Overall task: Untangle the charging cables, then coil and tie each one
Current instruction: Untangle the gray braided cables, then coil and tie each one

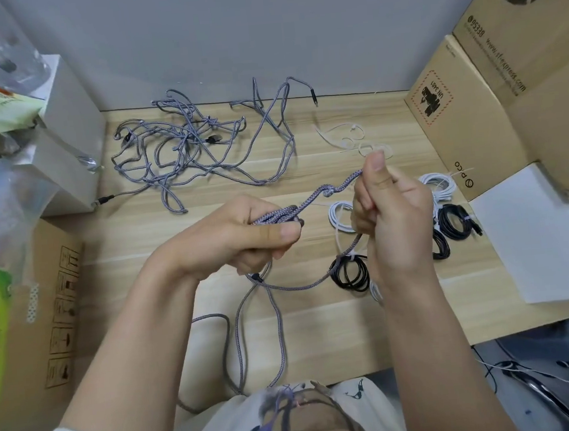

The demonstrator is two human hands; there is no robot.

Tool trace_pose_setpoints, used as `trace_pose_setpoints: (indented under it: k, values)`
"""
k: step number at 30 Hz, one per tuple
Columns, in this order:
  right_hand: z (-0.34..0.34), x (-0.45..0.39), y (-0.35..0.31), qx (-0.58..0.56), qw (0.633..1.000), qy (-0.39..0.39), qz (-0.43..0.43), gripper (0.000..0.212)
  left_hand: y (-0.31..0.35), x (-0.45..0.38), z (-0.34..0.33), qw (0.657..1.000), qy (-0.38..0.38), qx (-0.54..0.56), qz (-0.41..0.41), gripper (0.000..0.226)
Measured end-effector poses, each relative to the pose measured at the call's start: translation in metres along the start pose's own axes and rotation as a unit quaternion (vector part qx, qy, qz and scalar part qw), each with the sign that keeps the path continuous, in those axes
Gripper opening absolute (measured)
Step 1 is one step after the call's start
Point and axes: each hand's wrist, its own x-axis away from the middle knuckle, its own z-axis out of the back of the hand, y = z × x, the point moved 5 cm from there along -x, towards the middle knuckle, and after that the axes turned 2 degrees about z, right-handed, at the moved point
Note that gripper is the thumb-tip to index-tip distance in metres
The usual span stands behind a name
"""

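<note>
Grey braided cable (337, 185) between two hands.

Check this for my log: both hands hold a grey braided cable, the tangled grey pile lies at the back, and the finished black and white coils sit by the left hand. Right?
Not quite. The head view shows the finished coils by the right hand, not the left hand. The rest holds.

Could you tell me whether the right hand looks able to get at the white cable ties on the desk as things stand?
Probably not yet: the right hand grips the grey braided cable. The white cable ties lie unobstructed just beyond it.
</note>
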Motion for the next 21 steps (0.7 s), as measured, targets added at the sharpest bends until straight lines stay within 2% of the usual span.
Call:
trace_pose_setpoints:
  k: [3, 5, 6, 8, 10, 12, 14, 17, 21]
  values:
    - [0.001, -0.003, 0.007, 0.016, 1.0, 0.0, -0.01, 0.045, 0.007, 0.005, -0.007, 0.992, -0.065, 0.094, -0.054, 0.042]
    - [-0.001, -0.004, 0.011, 0.042, 0.999, -0.007, -0.012, 0.045, 0.02, 0.007, -0.016, 0.973, -0.125, 0.157, -0.111, 0.034]
    - [-0.002, -0.004, 0.013, 0.05, 0.998, -0.017, -0.018, 0.045, 0.026, 0.007, -0.019, 0.957, -0.162, 0.195, -0.14, 0.029]
    - [-0.009, -0.003, 0.019, 0.05, 0.995, -0.058, -0.058, 0.044, 0.04, 0.007, -0.024, 0.903, -0.234, 0.308, -0.187, 0.02]
    - [-0.017, 0.0, 0.026, 0.052, 0.985, -0.114, -0.117, 0.04, 0.05, 0.004, -0.022, 0.848, -0.238, 0.429, -0.202, 0.018]
    - [-0.025, 0.005, 0.032, 0.056, 0.972, -0.165, -0.158, 0.04, 0.053, -0.002, -0.015, 0.816, -0.188, 0.507, -0.207, 0.015]
    - [-0.03, 0.01, 0.039, 0.098, 0.957, -0.199, -0.185, 0.041, 0.052, -0.009, -0.011, 0.806, -0.121, 0.542, -0.206, 0.016]
    - [-0.034, 0.02, 0.05, 0.189, 0.924, -0.241, -0.229, 0.037, 0.046, -0.023, -0.01, 0.822, 0.018, 0.535, -0.194, 0.016]
    - [-0.033, 0.029, 0.057, 0.242, 0.89, -0.286, -0.259, 0.031, 0.028, -0.032, 0.001, 0.857, 0.201, 0.441, -0.178, 0.018]
